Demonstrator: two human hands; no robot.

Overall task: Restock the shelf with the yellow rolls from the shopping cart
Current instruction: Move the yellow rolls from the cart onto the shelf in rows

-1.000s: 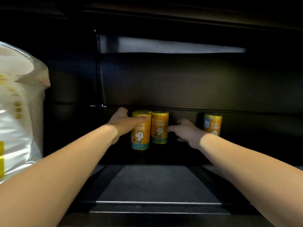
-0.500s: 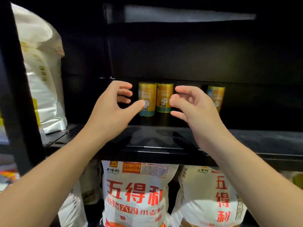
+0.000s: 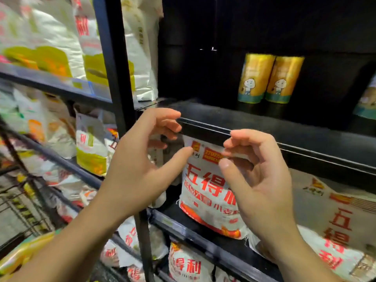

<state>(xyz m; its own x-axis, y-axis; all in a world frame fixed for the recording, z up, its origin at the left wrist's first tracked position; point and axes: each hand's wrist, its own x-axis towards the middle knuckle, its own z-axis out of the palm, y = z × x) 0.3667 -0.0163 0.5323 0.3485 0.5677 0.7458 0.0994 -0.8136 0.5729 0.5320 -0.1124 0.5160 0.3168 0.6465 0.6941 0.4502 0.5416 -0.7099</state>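
Observation:
Two yellow rolls with a cartoon figure stand upright side by side at the back of the dark shelf [image 3: 264,127], the left roll [image 3: 255,78] touching the right roll [image 3: 283,80]. A third roll [image 3: 367,102] shows only partly at the right frame edge. My left hand [image 3: 142,165] and my right hand [image 3: 258,176] hang in front of the shelf edge, below the rolls. Both have loosely curled fingers and hold nothing.
White flour bags with red print [image 3: 205,192] fill the shelf below. More white and yellow-green bags [image 3: 61,37] sit on the shelves to the left, behind a black upright post [image 3: 114,64]. A wire cart [image 3: 18,210] shows at the lower left.
Both hands have let go of the rolls and drawn back out of the shelf. The view has swung left and down, so the rolls now sit at the upper right.

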